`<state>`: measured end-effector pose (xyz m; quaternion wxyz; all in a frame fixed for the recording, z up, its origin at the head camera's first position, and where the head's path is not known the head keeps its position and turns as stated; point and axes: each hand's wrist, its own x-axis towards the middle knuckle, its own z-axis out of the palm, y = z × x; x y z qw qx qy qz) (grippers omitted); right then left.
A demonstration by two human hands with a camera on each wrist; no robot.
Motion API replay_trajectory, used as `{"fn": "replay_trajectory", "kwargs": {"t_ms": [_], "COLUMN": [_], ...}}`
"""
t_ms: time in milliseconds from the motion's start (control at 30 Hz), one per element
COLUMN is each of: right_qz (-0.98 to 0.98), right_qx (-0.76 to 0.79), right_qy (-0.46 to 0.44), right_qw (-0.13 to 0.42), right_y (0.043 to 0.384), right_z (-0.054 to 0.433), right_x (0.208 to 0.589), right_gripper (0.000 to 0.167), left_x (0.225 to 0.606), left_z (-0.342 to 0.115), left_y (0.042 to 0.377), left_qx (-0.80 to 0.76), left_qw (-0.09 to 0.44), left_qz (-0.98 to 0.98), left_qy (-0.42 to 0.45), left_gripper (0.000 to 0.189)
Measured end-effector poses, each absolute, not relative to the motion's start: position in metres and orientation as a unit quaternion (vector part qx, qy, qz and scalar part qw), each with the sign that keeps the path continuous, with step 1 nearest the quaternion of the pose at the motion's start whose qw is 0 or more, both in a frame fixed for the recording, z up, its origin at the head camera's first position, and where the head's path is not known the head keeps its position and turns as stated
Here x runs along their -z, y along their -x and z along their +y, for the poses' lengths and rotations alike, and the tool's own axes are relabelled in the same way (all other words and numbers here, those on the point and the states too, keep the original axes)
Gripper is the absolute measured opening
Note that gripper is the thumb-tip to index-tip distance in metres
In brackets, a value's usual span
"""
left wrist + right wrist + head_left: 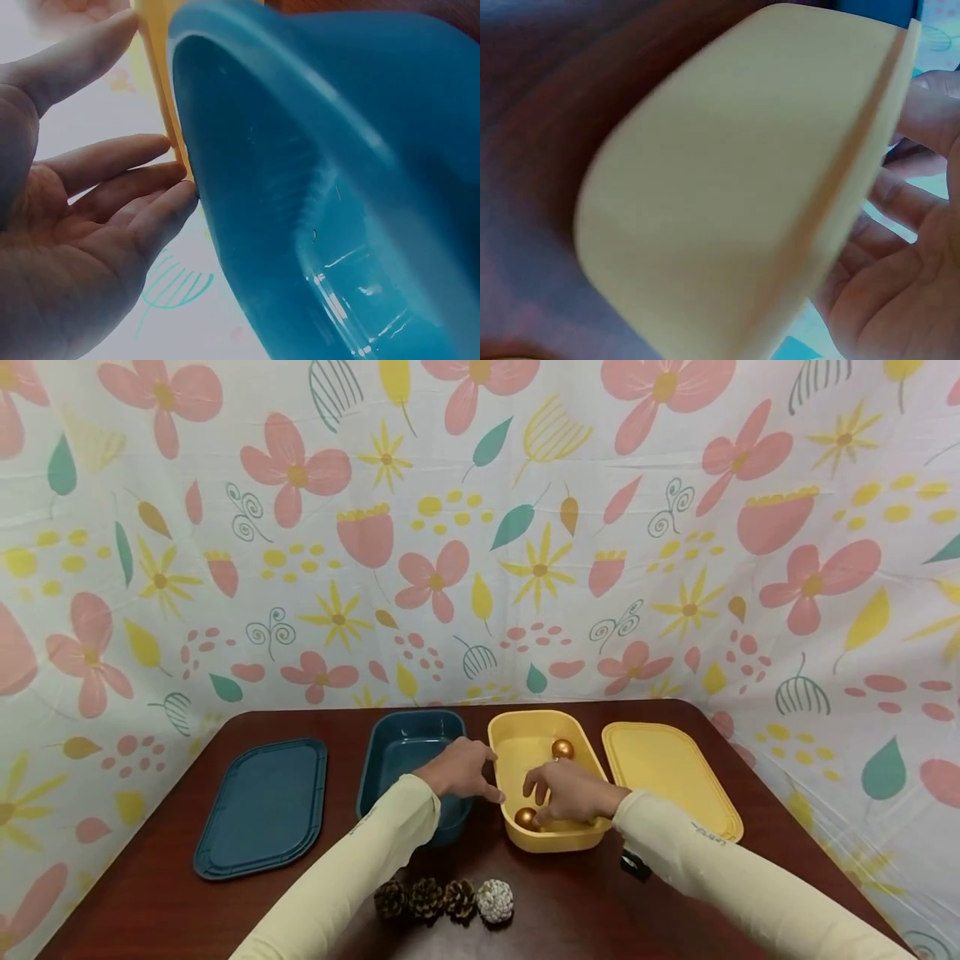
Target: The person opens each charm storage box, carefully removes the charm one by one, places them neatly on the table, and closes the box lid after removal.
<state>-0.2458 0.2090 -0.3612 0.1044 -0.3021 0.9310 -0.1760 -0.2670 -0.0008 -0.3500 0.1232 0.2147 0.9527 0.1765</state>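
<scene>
Ball (525,817), glossy gold, looks light, stiff and slippery, so I'd pinch it around its middle. It sits in the near end of the yellow container (555,842), just beside my right hand (572,789), fingers bent but unclosed; my left hand (463,767) is relaxed by the rim.

My left hand (467,768) and right hand (573,789) are bare below cream sleeves (356,864) with small dark lettering (708,834); a black object (636,864) shows under the right cuff (636,814).
</scene>
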Motion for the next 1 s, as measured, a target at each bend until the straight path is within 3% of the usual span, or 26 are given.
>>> {"fn": "replay_trajectory", "kwargs": {"t_ms": [300, 500, 1000], "right_qz": [0.933, 0.927, 0.911], "right_qx": [0.182, 0.187, 0.231], "right_qy": [0.259, 0.279, 0.299], "right_qw": [0.171, 0.168, 0.169], "right_y": [0.256, 0.259, 0.260], "right_z": [0.200, 0.199, 0.206], "right_x": [0.363, 0.369, 0.373], "right_gripper": [0.024, 0.018, 0.021], "left_x": [0.351, 0.350, 0.352], "left_z": [-0.002, -0.002, -0.002], "left_y": [0.268, 0.267, 0.268], "left_qx": [-0.189, -0.191, -0.213], "left_qw": [0.117, 0.121, 0.118], "left_qz": [0.950, 0.951, 0.950], "left_qy": [-0.219, -0.210, -0.194], "left_gripper": [0.067, 0.066, 0.065]}}
